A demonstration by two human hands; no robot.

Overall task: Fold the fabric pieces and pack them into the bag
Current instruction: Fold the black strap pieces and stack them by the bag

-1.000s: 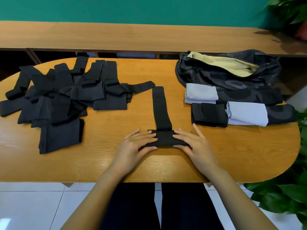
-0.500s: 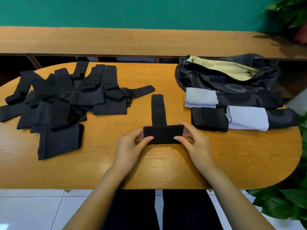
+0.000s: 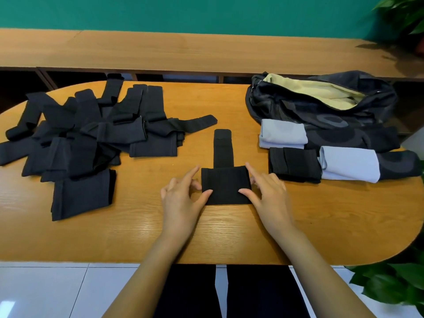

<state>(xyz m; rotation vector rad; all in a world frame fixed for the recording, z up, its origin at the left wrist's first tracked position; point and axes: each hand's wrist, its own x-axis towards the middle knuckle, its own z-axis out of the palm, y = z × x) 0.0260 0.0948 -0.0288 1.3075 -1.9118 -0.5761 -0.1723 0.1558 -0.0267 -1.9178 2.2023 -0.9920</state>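
Note:
A long black fabric strip (image 3: 226,185) lies in the middle of the oval wooden table (image 3: 137,237). Its near end is folded into a thick rectangular block, and a short flat tail (image 3: 222,148) runs away from me. My left hand (image 3: 181,198) pinches the block's left edge, thumb on the front and fingers behind. My right hand (image 3: 268,193) pinches the right edge the same way. A dark bag (image 3: 321,111) with a pale yellow lining lies open at the far right. Unfolded black pieces form a pile (image 3: 80,134) on the left.
Three folded pieces lie in front of the bag: a light grey one (image 3: 283,134), a black one (image 3: 294,164) and another light grey one (image 3: 348,164). A long wooden bench (image 3: 206,51) stands behind the table. Green plants (image 3: 394,285) grow at the right.
Both hands have rolled the folded block further away from me along the strip. The block has grown thicker and taller, and the flat tail has become shorter.

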